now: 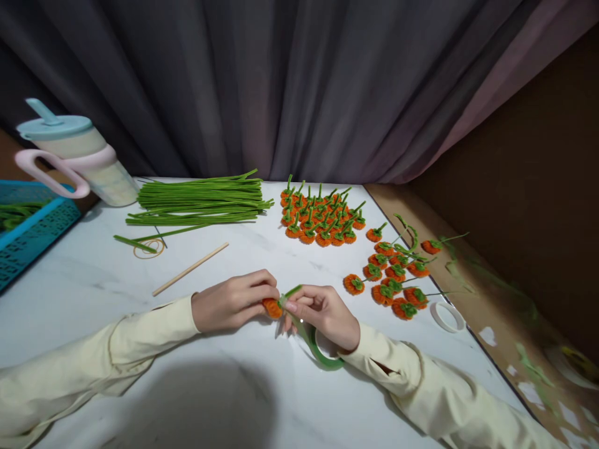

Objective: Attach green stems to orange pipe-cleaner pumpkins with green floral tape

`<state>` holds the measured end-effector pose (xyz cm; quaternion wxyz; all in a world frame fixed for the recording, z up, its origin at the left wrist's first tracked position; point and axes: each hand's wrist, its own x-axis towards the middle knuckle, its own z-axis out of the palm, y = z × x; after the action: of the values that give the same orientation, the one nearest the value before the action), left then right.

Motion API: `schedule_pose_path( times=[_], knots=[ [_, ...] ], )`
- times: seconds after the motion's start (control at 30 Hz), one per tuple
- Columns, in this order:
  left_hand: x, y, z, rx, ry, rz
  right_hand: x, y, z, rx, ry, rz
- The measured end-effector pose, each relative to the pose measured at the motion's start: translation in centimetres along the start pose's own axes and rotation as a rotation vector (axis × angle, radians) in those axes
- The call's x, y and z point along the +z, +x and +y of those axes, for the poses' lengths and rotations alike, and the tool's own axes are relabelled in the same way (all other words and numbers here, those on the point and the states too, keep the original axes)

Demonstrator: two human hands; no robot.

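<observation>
My left hand point(231, 302) is closed on a small orange fuzzy pumpkin point(272, 307) with a green stem, just above the white table point(210, 386). My right hand point(325, 315) pinches a strip of green floral tape point(306, 333) at the stem, and the tape roll point(327, 355) hangs by its wrist. Both hands meet at the table's middle front. A block of finished orange pumpkins point(321, 218) lies at the back, and a looser group point(395, 280) lies to the right.
A bundle of green pipe cleaners point(199, 202) lies at the back left, with a rubber band point(148, 248) and a wooden stick point(189, 269) nearby. A lidded cup with a pink handle point(77, 162), a blue basket point(28, 227) and a white tape ring point(448, 316) stand around. Dark curtains hang behind.
</observation>
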<state>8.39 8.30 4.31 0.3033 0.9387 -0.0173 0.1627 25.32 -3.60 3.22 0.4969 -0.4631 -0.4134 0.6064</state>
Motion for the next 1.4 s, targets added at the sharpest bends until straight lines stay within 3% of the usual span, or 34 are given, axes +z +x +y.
schedule_pose_path(
  times=[0.17,0.67,0.9,1.23,1.4],
  knots=[
    [0.2,-0.1,0.0,-0.006,-0.019,0.043,-0.1,0.0,0.1,-0.003,0.008,-0.006],
    [0.1,0.1,-0.1,0.053,0.084,0.021,0.1,0.1,0.1,-0.05,-0.039,0.002],
    [1.0,-1.0,-0.5,-0.035,0.066,0.075,0.1,0.0,0.4,-0.051,-0.01,0.012],
    [0.6,-0.3,-0.7,0.182,-0.022,0.021,0.0,0.0,0.3,-0.053,-0.039,0.003],
    [0.6,-0.3,-0.7,0.196,-0.028,0.012,-0.1,0.0,0.3,-0.057,-0.05,0.004]
  ],
)
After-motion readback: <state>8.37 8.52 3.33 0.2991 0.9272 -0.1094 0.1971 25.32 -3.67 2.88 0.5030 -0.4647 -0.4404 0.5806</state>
